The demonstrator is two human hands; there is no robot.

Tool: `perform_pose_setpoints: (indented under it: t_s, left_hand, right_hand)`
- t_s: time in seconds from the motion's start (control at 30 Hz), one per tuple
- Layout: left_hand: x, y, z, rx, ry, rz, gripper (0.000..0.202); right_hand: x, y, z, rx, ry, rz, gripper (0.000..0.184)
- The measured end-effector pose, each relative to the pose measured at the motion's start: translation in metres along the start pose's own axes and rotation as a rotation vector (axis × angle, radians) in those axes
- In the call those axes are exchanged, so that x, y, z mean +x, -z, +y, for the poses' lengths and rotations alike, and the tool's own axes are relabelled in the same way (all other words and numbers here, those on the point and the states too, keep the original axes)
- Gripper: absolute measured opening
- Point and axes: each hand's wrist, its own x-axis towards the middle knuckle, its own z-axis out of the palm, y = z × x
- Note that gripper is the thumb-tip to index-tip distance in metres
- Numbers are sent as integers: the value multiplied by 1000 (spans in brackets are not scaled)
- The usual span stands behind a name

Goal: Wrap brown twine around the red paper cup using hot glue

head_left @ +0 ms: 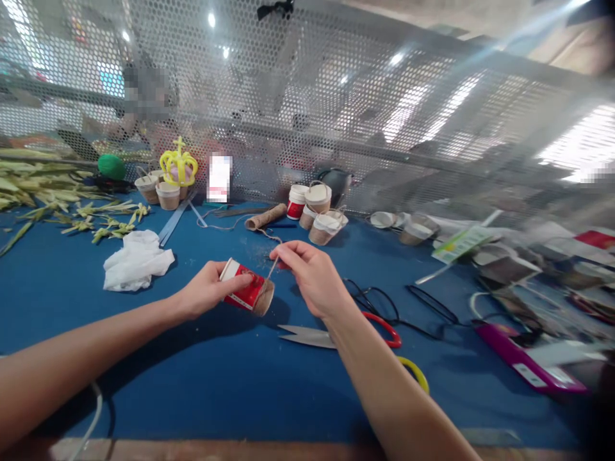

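My left hand [210, 289] is closed around a red and white paper cup [246, 296], tilted on its side above the table. Brown twine is wound about the cup's lower end. Between its fingertips my right hand [306, 272] pinches the twine [272, 267], which runs from the cup up to the fingers. From there the cord leads back toward a brown cardboard tube [265, 216]. Under my right forearm lies a pair of scissors [307, 336] with red and yellow handles, blades pointing left.
Twine-wrapped cups [327, 225] stand at the back beside a perforated metal screen [269, 96]. Crumpled white tissue [138, 261] and dried husk strips [43, 176] lie left. A yellow crown [179, 165] and green yarn ball [111, 167] sit behind. A purple box [528, 358] lies right.
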Motion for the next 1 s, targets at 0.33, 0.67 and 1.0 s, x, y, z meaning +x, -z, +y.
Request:
perform_pose_setpoints:
  t_s: [0.33,0.67,1.0]
  left_hand:
    - [-2,-3,0,-173,90,-14,23]
    - [-1,-4,-1,-95,128,-1,24]
    - [-5,-4,2,-22,64,-30,24]
  right_hand:
    - [0,6,9,-41,-2,18,20]
    - [-1,7,9,-148,47,25,18]
    - [-2,5,9,-209,33,21,17]
